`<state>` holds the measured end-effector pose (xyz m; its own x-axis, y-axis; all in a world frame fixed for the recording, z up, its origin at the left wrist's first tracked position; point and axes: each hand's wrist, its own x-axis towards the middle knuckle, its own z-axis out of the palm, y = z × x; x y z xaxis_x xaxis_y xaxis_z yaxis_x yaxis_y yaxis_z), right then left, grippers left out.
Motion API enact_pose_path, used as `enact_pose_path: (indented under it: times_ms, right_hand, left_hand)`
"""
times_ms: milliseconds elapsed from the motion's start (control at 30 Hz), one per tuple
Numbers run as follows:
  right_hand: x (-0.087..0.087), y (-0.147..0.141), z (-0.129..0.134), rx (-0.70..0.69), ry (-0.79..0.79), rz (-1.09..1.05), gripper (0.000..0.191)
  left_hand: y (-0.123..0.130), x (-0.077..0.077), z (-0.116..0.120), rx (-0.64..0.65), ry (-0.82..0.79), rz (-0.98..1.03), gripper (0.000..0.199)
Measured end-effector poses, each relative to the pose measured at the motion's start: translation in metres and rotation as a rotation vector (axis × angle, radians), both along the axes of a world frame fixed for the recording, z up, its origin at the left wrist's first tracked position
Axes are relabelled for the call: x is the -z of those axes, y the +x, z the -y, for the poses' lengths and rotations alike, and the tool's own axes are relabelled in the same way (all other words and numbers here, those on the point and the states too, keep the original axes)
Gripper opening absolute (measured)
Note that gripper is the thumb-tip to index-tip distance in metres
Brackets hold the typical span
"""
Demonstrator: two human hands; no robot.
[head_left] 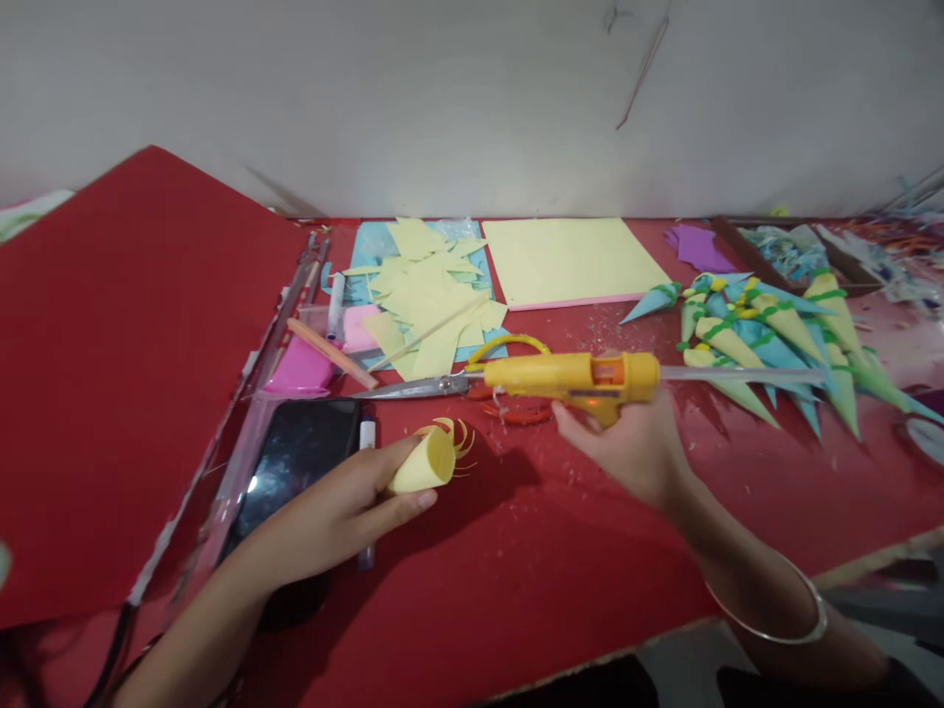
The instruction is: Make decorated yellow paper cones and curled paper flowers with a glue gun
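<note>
In my left hand (369,497) is a rolled pale yellow paper cone (422,466), its round opening turned to the right. Thin curled paper strips (463,438) stick out beside that opening. My right hand (638,442) grips a yellow hot glue gun (546,375) by its handle, with the nozzle pointing left. A clear glue stick (737,374) juts from the gun's back end. Scissors (420,386) with yellow and red handles lie partly behind the gun. The nozzle is above and to the right of the cone, apart from it.
A black phone (310,442) and a marker (367,433) lie by my left hand. Yellow paper scraps (428,295) and a yellow sheet stack (575,261) are at the back. Finished-looking paper cones (774,334) pile up at right. A red board (133,383) stands left.
</note>
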<state>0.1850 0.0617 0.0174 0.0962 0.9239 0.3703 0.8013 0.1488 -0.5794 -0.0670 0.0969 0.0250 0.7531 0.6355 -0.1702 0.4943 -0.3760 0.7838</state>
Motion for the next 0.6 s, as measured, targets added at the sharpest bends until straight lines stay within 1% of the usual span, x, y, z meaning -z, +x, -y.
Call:
enact_pose_path:
  times_ms: [100, 200, 300, 400, 500, 600]
  right_hand:
    - [-0.002, 0.017, -0.003, 0.103, 0.005, 0.076, 0.012]
    - [0.001, 0.042, -0.002, 0.169, 0.007, 0.130, 0.017]
    - [0.014, 0.068, 0.005, 0.179, -0.016, 0.213, 0.020]
    - [0.032, 0.087, 0.015, 0.182, -0.064, 0.269, 0.029]
    - [0.048, 0.097, 0.023, 0.215, -0.094, 0.320, 0.043]
    - [0.053, 0.102, 0.025, 0.200, -0.155, 0.346, 0.051]
  left_hand:
    - [0.000, -0.003, 0.001, -0.012, 0.029, -0.010, 0.020]
    - [-0.006, -0.001, 0.001, -0.110, 0.099, -0.067, 0.022]
    - [-0.016, 0.003, 0.003, -0.201, 0.148, -0.164, 0.024]
    - [-0.023, 0.005, 0.006, -0.229, 0.156, -0.190, 0.024]
    - [-0.025, 0.002, 0.011, -0.250, 0.165, -0.167, 0.022]
    - [-0.024, -0.002, 0.015, -0.256, 0.171, -0.150, 0.021]
